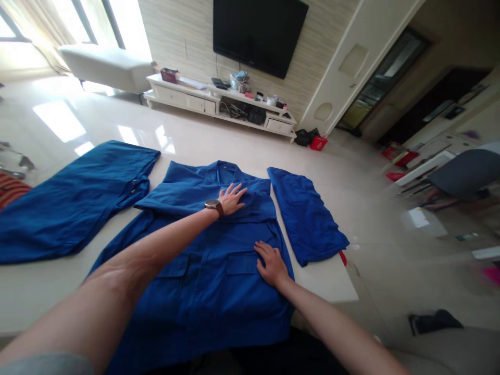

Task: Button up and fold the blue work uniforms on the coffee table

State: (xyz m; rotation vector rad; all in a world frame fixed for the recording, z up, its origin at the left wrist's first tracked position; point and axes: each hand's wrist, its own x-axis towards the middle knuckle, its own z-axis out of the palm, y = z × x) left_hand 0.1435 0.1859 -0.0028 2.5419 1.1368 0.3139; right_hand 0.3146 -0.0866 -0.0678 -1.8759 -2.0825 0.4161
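A blue work jacket (203, 260) lies spread on the white table, its sleeves folded across the chest below the collar and its lower end hanging toward me. My left hand (232, 199), with a watch on the wrist, rests with spread fingers on the folded sleeves near the collar. Lower down, my right hand (272, 264) lies flat on the jacket's right side, beside a pocket flap. Neither hand grips anything. Blue trousers (78, 198) lie folded to the left. Another folded blue garment (307, 216) lies to the right of the jacket.
The white table (332, 284) ends just right of the garments. Beyond it are a low TV cabinet (179, 99) with clutter, a white bench (107, 65) and a wall television (260, 34). A red bag (319, 142) stands on the floor; a dark chair (464, 174) is at the right.
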